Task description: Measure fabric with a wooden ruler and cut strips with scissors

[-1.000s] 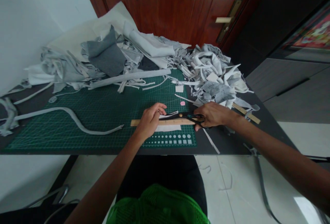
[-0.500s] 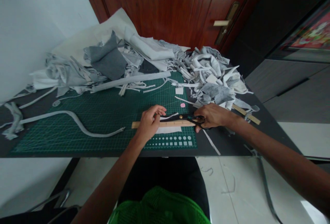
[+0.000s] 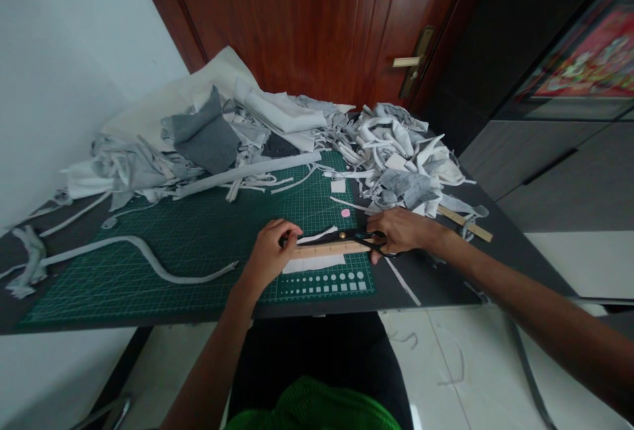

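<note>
My right hand [image 3: 400, 230] grips the handles of black scissors [image 3: 343, 236], whose blades point left across the cutting mat. Beneath the scissors lies a wooden ruler [image 3: 317, 250], its right end partly covered by the handles. A white piece of fabric [image 3: 314, 263] shows below the ruler, and a thin white strip [image 3: 317, 236] runs along the blades' upper side. My left hand [image 3: 271, 250] is closed at the ruler's left end, near the scissor tips. Its curled fingers hide whatever is between them.
A green cutting mat [image 3: 193, 232] covers much of the dark table. Grey and white fabric scraps [image 3: 396, 146] are heaped along the back. A long grey strip [image 3: 153, 265] lies at left; another wooden ruler [image 3: 465, 223] lies at right. A pink disc [image 3: 345, 213] rests above the scissors.
My left hand has slid left along the ruler and now covers its left end. My right hand still holds the scissors in about the same place. The camera view has shifted slightly.
</note>
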A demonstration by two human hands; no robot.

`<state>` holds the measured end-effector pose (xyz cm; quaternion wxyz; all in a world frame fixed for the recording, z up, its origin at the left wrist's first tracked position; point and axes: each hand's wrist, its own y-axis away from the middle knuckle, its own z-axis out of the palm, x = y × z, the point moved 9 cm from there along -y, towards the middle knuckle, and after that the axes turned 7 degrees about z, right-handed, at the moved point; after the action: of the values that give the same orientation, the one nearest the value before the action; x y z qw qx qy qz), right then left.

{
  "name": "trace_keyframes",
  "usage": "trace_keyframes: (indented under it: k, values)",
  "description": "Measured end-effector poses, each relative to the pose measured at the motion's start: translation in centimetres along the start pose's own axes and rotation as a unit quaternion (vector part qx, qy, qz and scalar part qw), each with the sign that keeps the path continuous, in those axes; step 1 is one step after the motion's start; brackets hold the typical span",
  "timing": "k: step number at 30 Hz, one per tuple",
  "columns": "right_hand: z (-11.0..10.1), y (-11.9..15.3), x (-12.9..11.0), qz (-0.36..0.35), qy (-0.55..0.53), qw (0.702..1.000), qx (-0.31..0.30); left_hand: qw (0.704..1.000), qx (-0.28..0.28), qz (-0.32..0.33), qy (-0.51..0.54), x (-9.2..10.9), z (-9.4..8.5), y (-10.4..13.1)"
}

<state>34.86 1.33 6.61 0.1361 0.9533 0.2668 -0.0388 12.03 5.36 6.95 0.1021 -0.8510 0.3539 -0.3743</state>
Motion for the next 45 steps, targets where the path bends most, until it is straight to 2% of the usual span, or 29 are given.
trace_keyframes:
  k: [11,17,31,36,45]
  values:
    - [-0.2,0.2,-0.2,-0.006,-0.016,1.0,0.002,0.998,-0.066,0.016,-0.015,0.0,1.3,-0.5]
    - [-0.3,0.2,-0.3,-0.003,-0.013,1.0,-0.005,0.997,-0.072,0.011,0.0,-0.1,1.4,-0.4]
    - [0.0,0.2,-0.2,-0.004,-0.01,1.0,0.003,0.997,-0.065,0.006,-0.038,0.0,1.6,-0.2]
    - [-0.2,0.2,-0.5,0.018,0.017,1.0,0.005,0.997,-0.074,-0.002,-0.037,-0.2,1.9,-0.3]
    - [-0.2,-0.4,-1.3,0.024,0.038,0.999,-0.011,0.998,-0.052,-0.008,-0.025,0.1,1.3,-0.3]
